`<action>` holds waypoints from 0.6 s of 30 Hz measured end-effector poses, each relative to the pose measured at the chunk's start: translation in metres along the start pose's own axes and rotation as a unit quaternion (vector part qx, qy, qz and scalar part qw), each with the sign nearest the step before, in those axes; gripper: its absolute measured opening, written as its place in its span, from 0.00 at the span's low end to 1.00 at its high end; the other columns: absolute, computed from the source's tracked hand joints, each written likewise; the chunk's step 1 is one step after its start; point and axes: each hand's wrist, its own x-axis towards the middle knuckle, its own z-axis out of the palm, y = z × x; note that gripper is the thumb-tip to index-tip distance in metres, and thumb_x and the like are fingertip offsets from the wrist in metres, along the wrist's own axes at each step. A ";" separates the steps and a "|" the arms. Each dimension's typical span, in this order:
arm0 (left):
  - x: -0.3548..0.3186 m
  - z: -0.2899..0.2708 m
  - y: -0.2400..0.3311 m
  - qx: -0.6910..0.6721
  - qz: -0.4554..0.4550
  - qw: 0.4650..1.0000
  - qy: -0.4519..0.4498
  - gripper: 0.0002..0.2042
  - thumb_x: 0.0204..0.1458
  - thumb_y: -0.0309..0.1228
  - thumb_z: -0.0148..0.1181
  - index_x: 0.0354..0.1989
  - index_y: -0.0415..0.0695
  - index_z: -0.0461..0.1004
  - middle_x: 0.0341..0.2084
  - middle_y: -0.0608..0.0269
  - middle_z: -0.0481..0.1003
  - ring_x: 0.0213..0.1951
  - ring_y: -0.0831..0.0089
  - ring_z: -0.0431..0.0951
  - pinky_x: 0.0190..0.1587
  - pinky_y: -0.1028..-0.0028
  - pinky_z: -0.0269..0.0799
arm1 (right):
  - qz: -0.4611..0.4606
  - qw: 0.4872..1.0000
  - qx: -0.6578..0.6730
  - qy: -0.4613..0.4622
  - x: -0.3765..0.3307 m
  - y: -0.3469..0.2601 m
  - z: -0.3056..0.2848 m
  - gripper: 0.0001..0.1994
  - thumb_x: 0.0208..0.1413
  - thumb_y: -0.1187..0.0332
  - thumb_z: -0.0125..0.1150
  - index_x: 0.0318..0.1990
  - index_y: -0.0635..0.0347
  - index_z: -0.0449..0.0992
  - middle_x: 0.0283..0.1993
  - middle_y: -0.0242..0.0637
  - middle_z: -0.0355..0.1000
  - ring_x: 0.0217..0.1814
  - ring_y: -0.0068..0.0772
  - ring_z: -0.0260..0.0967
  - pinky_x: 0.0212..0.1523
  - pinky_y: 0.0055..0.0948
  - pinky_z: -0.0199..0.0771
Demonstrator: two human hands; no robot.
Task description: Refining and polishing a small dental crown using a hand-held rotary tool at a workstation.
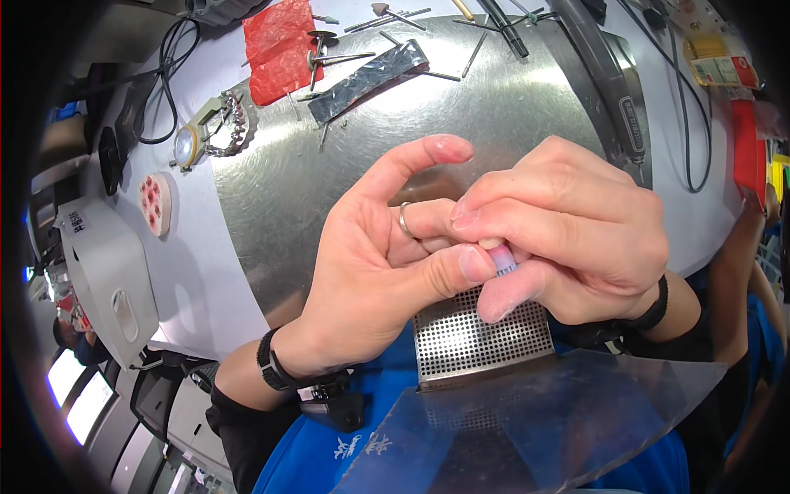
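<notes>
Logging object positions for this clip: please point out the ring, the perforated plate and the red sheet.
ring (pixel 404 220): head view, on the band's near edge, on a left-hand finger.
perforated plate (pixel 481 337): head view, middle of the holed surface below the hands.
red sheet (pixel 278 49): head view, centre of the crinkled sheet, top left.

The round table top (pixel 510 115) is shiny brushed metal with soft swirls. The grid plate (pixel 481 337) is metal full of tiny holes. The clear sheet (pixel 535 420) is smooth, glossy plastic. The red bag (pixel 280 49) is crinkly, shiny plastic. The ring (pixel 404 221) is bright silver metal. The watch (pixel 206 132) has a metal band
</notes>
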 end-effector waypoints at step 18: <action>0.003 -0.006 -0.004 0.018 0.071 0.997 -0.030 0.21 0.57 0.17 0.59 0.59 0.32 0.66 0.47 0.50 0.77 0.50 0.69 0.79 0.55 0.72 0.76 | 0.060 0.997 0.037 -0.012 0.004 -0.004 -0.010 0.21 0.43 0.65 0.75 0.43 0.69 0.80 0.39 0.43 0.74 0.34 0.28 0.71 0.30 0.21 0.70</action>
